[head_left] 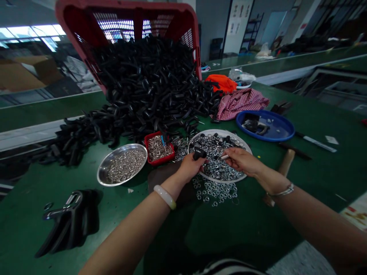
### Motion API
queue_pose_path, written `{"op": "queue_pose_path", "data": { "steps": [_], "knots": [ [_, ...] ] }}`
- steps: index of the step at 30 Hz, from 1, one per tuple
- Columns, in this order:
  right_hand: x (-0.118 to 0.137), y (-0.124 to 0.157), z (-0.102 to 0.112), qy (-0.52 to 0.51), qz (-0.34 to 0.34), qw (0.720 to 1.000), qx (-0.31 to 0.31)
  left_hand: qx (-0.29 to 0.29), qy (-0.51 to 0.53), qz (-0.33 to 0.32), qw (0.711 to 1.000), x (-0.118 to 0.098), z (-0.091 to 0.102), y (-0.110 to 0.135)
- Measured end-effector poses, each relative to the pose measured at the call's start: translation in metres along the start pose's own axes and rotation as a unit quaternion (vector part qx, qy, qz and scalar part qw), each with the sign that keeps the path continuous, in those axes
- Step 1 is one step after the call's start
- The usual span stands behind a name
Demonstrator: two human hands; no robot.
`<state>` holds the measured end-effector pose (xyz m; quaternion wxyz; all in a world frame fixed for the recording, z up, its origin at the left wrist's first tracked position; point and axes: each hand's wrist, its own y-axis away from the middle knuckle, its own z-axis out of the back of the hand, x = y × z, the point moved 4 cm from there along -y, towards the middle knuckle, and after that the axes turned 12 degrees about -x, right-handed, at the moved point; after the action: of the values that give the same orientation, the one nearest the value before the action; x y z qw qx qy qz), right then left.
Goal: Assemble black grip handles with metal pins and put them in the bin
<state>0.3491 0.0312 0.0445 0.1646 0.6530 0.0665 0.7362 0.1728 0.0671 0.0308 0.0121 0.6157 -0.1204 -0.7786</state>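
Observation:
My left hand (189,166) is closed around a black plastic handle-like part (200,154), its blunt end pointing up and right. To its right, my right hand (243,162) pinches a small silvery metal piece (224,157), perhaps a bolt or threaded stud; its exact kind is too small to tell. A short gap separates the two pieces. Both hands are over a round white tray (248,148) heaped with metal nuts and rings (219,168) and some black parts. Loose nuts (218,191) lie on the green table just in front of the tray.
Left of the tray are a red box (160,162) of small pins and a steel bowl (100,168). A tipped red crate (183,9) spills black handles (149,72) behind. Finished-looking handles (74,217) lie front left. A blue tray (282,128) and a hammer (286,162) are at right.

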Motion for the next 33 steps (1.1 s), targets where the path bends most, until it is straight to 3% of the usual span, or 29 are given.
{"op": "queue_pose_path", "data": {
  "steps": [3, 7, 12, 18, 29, 33],
  "knots": [
    [0.007, 0.006, -0.008, -0.012, 0.012, 1.000, 0.015, 0.041, 0.180, 0.115, 0.976, 0.001, -0.002, 0.013],
    [0.015, 0.018, -0.023, -0.056, -0.013, 0.997, 0.055, 0.089, 0.245, 0.166, 0.951, 0.001, -0.002, 0.029],
    [0.012, 0.026, -0.043, -0.043, 0.002, 0.994, 0.099, 0.088, 0.193, 0.106, 0.972, 0.010, 0.010, 0.036],
    [0.001, 0.025, -0.061, -0.032, -0.011, 0.995, 0.097, 0.109, 0.165, 0.013, 0.980, 0.015, 0.026, 0.039],
    [0.001, 0.027, -0.078, -0.082, -0.023, 0.991, 0.108, 0.139, 0.117, -0.020, 0.983, 0.013, 0.040, 0.040],
    [-0.001, 0.024, -0.079, -0.061, -0.022, 0.995, 0.082, 0.120, 0.112, -0.076, 0.984, 0.018, 0.043, 0.037]
  ]
}}
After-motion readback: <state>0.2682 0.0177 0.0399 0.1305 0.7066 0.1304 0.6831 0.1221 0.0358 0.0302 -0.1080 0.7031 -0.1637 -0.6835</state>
